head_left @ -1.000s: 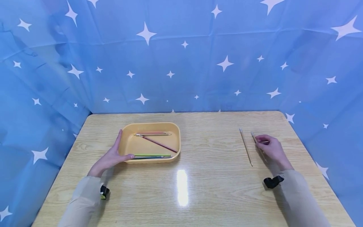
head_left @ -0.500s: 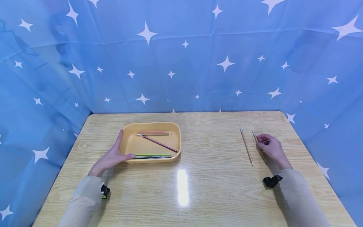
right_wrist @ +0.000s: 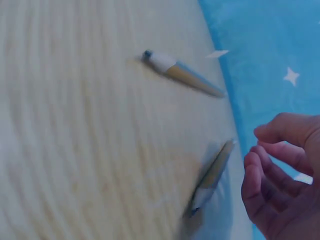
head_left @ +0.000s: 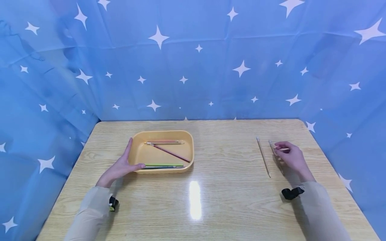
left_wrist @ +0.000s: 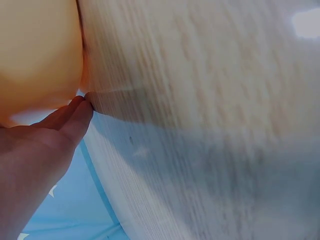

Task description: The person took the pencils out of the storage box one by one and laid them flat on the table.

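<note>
A yellow plastic tray (head_left: 163, 134) stands on the left half of the table with several coloured pencils inside. My left hand (head_left: 119, 167) holds its near left corner, thumb over the front rim and fingers along the left wall. In the left wrist view, the fingertips touch the tray's side (left_wrist: 42, 55) close to the tabletop. On the right lie two tan pencils, a left one (head_left: 263, 157) and a right one (head_left: 272, 146). Beside the right pencil my right hand (head_left: 292, 158) hovers with bent fingers. Nothing shows between these fingers (right_wrist: 252, 160) in the right wrist view.
A dark red pencil (head_left: 170, 153) lies slanted across the tray, with green pencils (head_left: 164, 164) along its near wall. The wooden table (head_left: 229, 201) has rounded far corners. Blue star-printed cloth (head_left: 199, 90) hangs behind it and at both sides.
My right hand's fingertips have come slightly away from the right pencil, which stays on the table. The left hand and the tray keep their place; the head view has shifted a little.
</note>
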Available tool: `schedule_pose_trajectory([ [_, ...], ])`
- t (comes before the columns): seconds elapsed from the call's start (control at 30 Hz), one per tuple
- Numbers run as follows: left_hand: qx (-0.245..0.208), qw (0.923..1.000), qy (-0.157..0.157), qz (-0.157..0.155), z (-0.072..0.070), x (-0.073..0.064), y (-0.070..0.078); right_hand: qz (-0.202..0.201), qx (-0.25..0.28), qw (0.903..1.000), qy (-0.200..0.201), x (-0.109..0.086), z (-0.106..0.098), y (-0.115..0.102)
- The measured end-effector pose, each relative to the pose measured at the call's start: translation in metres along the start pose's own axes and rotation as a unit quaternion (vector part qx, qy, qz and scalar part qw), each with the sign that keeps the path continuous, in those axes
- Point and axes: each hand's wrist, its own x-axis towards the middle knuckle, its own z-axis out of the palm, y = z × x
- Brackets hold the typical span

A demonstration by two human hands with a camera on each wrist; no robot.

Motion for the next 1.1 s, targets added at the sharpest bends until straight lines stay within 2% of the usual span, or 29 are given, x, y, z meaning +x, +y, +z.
schedule_pose_trajectory([
  [0.17, 0.001, 1.0000, 0.000, 0.002, 0.000, 0.001, 0.000, 0.001, 0.018, 0.9998, 0.001, 0.001, 0.005, -0.010],
  [0.43, -0.001, 0.9999, 0.000, 0.014, 0.001, 0.000, 0.000, -0.022, 0.039, 0.9988, -0.018, 0.003, 0.027, -0.032],
  [0.6, 0.004, 0.9999, 0.005, 0.012, 0.002, 0.000, -0.002, -0.041, 0.041, 0.9972, -0.046, 0.008, 0.046, -0.047],
  [0.77, 0.001, 0.9999, 0.008, 0.007, 0.002, -0.001, -0.002, -0.070, 0.036, 0.9954, -0.054, 0.016, 0.069, -0.057],
  [1.0, 0.003, 0.9999, 0.008, 0.008, 0.001, 0.000, -0.003, -0.093, 0.093, 0.9869, -0.093, 0.025, 0.104, -0.067],
  [1.1, 0.000, 0.9999, 0.006, 0.009, 0.001, 0.000, -0.003, -0.101, 0.097, 0.9849, -0.102, 0.027, 0.115, -0.077],
])
